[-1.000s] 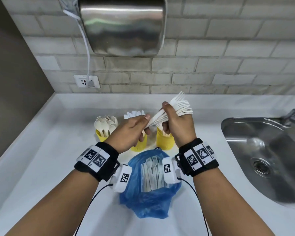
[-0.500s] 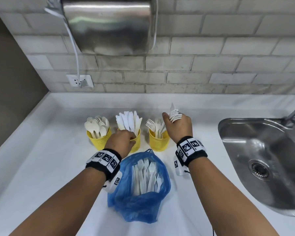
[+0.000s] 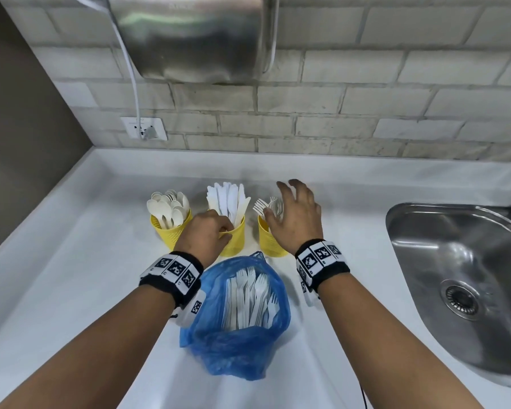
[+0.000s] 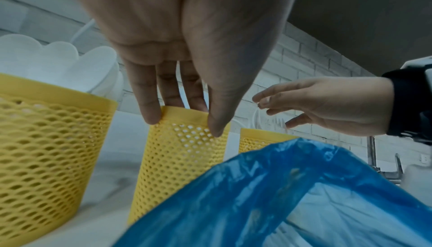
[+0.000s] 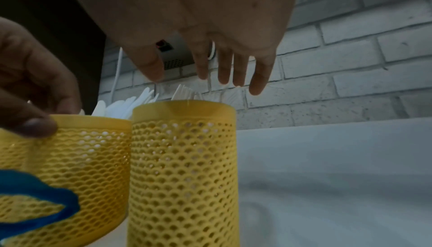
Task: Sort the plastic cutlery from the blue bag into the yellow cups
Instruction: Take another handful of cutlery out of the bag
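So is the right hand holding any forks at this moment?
No, the right hand is spread open and empty above the right yellow cup, where the forks already stand.

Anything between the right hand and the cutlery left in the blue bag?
Nothing visible. The right hand hovers open over the fork cup, behind the bag. The bag's mouth gapes upward with the cutlery exposed. The left hand pinches the knife cup rim, off to the side.
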A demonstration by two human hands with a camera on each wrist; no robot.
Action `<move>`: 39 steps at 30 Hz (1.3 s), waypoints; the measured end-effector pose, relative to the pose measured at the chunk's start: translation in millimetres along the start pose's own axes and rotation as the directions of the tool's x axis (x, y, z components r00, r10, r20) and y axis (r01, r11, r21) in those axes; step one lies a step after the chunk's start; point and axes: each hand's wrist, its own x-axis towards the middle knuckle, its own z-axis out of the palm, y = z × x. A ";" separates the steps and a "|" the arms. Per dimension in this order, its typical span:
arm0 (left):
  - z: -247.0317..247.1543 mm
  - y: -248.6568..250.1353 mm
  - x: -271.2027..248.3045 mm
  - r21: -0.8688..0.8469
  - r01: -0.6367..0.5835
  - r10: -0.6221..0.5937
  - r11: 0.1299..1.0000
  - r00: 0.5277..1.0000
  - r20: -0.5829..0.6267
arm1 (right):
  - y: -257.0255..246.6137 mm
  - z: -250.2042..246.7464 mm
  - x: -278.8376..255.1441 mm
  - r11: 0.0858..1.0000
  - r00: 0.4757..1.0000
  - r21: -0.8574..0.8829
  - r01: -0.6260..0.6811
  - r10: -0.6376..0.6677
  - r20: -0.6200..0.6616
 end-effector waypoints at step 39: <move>41.2 -11.4 -110.6 0.095 0.038 -0.087 0.995 0.807 0.584 | -60.6 5.1 -155.4 0.951 0.728 -0.211 -0.224 0.308 0.613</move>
